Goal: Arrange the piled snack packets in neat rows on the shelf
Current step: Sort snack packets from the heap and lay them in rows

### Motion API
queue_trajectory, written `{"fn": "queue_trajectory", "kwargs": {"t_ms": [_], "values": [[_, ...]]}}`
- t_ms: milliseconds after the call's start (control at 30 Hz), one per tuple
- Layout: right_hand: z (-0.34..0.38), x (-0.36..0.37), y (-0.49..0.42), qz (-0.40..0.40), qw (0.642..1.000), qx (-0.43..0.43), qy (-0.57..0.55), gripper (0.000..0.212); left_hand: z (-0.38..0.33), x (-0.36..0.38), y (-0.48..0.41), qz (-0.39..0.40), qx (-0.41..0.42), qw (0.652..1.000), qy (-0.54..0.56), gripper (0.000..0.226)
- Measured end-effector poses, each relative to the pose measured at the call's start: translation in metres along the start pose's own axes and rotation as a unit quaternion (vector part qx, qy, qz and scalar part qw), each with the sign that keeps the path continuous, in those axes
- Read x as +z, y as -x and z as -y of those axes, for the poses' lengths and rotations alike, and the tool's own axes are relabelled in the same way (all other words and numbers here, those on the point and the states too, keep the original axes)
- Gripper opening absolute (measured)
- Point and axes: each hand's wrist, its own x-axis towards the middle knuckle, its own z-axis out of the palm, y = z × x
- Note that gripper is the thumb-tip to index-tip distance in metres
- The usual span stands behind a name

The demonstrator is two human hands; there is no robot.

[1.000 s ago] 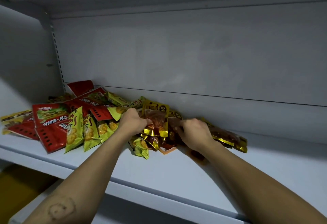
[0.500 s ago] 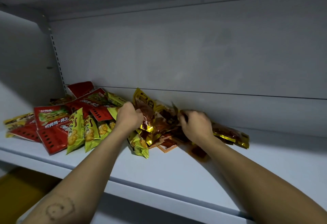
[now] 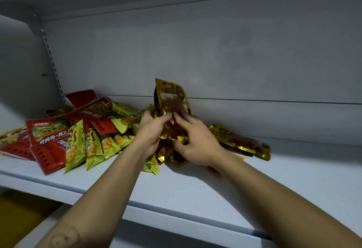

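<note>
Since half a second back you've pulled your left hand (image 3: 150,132) and right hand (image 3: 195,144) together and stood the gold packet (image 3: 172,101) upright, mid-shelf (image 3: 274,179) toward its back edge. Both hands' fingers are curled round its lower half, and its top pokes up above them. The red and green packets (image 3: 58,136) sit heaped toward the shelf's left end, with spare gold packets (image 3: 241,144) flat just right of your right hand.

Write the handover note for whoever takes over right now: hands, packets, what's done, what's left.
Hands: left hand and right hand both grip a gold packet, held upright above the pile.
Pile: red packets and green packets lie heaped at the left of the shelf; more gold packets lie flat to the right.
Done: no row formed yet.
Left: sort every packet into neat rows.
</note>
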Motion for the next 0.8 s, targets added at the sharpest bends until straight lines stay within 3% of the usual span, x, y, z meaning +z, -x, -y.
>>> {"fn": "queue_trajectory", "kwargs": {"t_ms": [67,133,200,267,333,433,500,533,600,733,800], "values": [[-0.001,-0.004,-0.006,-0.119,0.986,0.038,-0.114,0.056,-0.007,-0.004,0.003,0.008,0.018,1.000,0.012,0.031],[-0.003,-0.009,-0.011,-0.198,0.939,0.087,-0.267,0.049,-0.013,-0.006,0.009,0.066,0.037,0.997,0.021,0.036],[-0.009,-0.010,-0.011,-0.157,0.889,0.128,-0.412,0.047,-0.014,-0.005,0.013,0.108,0.053,0.993,-0.008,0.039],[-0.014,-0.010,-0.009,-0.119,0.869,0.166,-0.451,0.037,-0.009,-0.005,0.009,0.108,0.087,0.982,-0.129,0.042],[-0.021,-0.014,-0.008,-0.167,0.882,0.193,-0.395,0.028,-0.007,-0.009,-0.001,0.084,0.142,0.928,-0.335,0.045],[-0.040,-0.024,-0.008,-0.206,0.883,0.245,-0.345,0.015,-0.006,-0.024,-0.010,0.014,0.137,0.782,-0.608,0.059],[-0.050,-0.027,-0.004,-0.170,0.882,0.267,-0.349,0.012,-0.003,-0.030,-0.011,0.013,0.091,0.700,-0.709,0.065],[-0.053,-0.026,-0.001,-0.152,0.880,0.274,-0.356,0.011,-0.002,-0.029,-0.010,0.018,0.075,0.678,-0.731,0.067],[-0.055,-0.025,0.000,-0.129,0.874,0.287,-0.371,0.012,-0.002,-0.025,-0.011,0.026,0.053,0.678,-0.732,0.067],[-0.053,-0.024,-0.004,-0.112,0.847,0.308,-0.418,0.011,-0.008,-0.017,-0.014,0.048,0.015,0.778,-0.626,0.046],[-0.054,-0.025,-0.003,-0.105,0.831,0.313,-0.447,0.015,-0.008,-0.014,-0.014,0.021,0.050,0.817,-0.574,0.042]]}}
